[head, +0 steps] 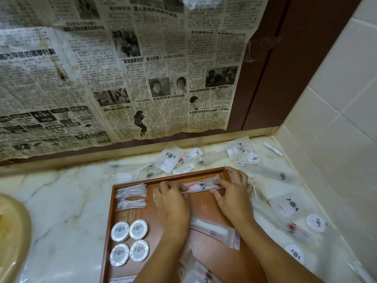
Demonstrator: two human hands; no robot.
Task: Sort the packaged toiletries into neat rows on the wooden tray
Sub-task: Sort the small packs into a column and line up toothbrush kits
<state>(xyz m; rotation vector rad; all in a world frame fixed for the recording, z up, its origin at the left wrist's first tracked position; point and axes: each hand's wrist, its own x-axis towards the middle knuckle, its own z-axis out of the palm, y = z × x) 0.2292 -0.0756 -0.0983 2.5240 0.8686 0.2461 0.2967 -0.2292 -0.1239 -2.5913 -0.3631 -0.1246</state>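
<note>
At the far left edge, a pale yellow rounded basin point(12, 231) sits in the white marble counter point(67, 201). A yellowed sheet of printed newspaper point(122, 68) hangs on the wall behind the counter.

The rectangular reddish-brown wooden tray point(130, 183) lies on the counter in the middle of the view. In its far left corner lie clear packets of white floss picks point(131, 196), stacked in two small groups. Nearer, along the left side, four round soaps in silver-white pleated wrappers point(129, 242) form a two-by-two square, close together.

The left hand point(173, 203) rests over the middle of the tray, its fingertips point(166, 185) curled onto the left end of a long clear packet with a red-and-white tube and a dark emblem point(201, 185). That packet lies across the far part of the tray, along the far rim. The right hand point(232, 190) pinches the packet's right end at the tray's far right corner. The hands are apart, one at each end.

Nearer in the tray, between the forearms, lies a clear packet with a long white item point(210, 226).

To the right and beyond the tray, loose toiletries are scattered on the counter: a white square sachet with a dark emblem point(170, 158), a round white lidded pot point(316, 222), and more clear packets.
</note>
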